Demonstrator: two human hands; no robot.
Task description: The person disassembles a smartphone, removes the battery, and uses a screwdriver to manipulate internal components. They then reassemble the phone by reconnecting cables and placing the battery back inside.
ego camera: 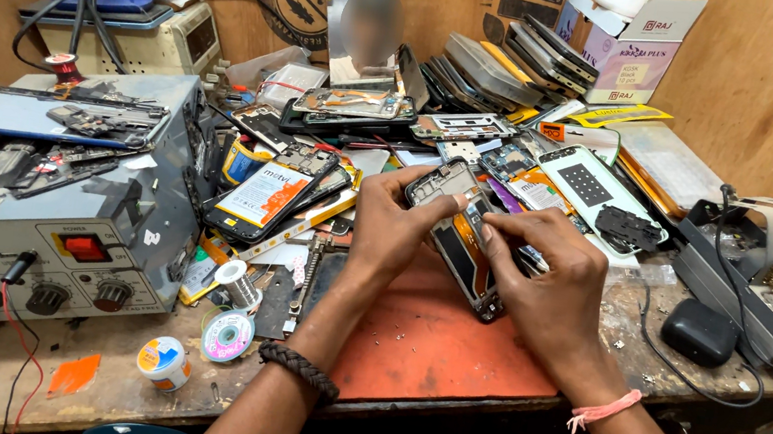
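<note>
An opened mobile phone [460,240], its back cover off and its orange-brown inside showing, is held tilted above a red work mat [434,345]. My left hand [392,226] grips the phone's upper left side, thumb on its top corner. My right hand [547,280] holds the right edge, fingertips pressing on the middle of the open body. A braided dark band circles my left wrist and a pink thread my right wrist.
A grey rework station [36,198] with knobs stands at the left. Solder spools [228,335] and a tape roll [164,361] lie near the front edge. Several phone parts and frames [361,108] pile up behind. A black pouch [699,331] and cables sit at the right.
</note>
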